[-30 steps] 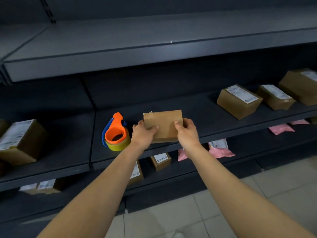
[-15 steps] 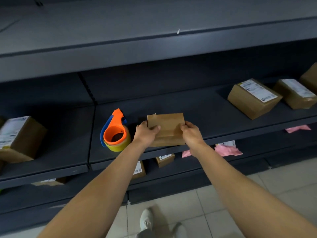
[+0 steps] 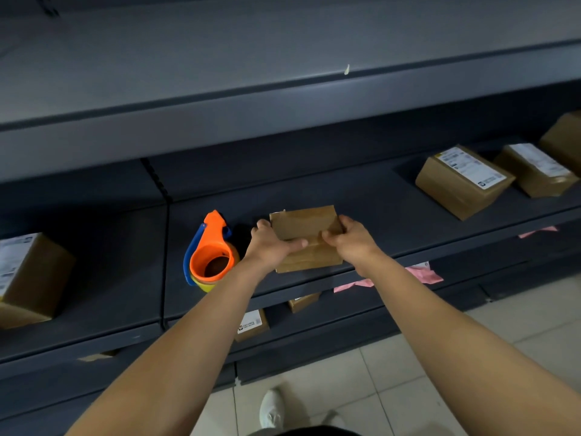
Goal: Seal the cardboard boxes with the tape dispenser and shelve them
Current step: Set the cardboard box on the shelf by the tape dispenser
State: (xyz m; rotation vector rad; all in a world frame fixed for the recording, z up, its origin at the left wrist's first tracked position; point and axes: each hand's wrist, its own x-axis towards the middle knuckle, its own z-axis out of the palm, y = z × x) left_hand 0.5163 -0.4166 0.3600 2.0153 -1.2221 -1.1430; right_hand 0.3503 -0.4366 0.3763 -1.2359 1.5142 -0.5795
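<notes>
A small brown cardboard box (image 3: 306,223) rests on the middle dark shelf (image 3: 377,215), near its front edge. My left hand (image 3: 268,243) grips its left side with the thumb laid across the top. My right hand (image 3: 352,239) grips the right side, thumb on the top flap. An orange and blue tape dispenser (image 3: 210,253) with a yellow roll stands on the same shelf just left of my left hand, held by neither hand.
Labelled sealed boxes sit at the right (image 3: 462,180) (image 3: 534,173) and far left (image 3: 28,275) of this shelf. The shelf below holds small boxes (image 3: 251,324) and pink mailers (image 3: 424,273). A grey shelf (image 3: 220,73) runs overhead. Tiled floor (image 3: 377,388) and my shoe (image 3: 272,409) are below.
The box has come down from a tilted hold onto the shelf. Both thumbs have slid inward over its top. The view has dipped toward the floor.
</notes>
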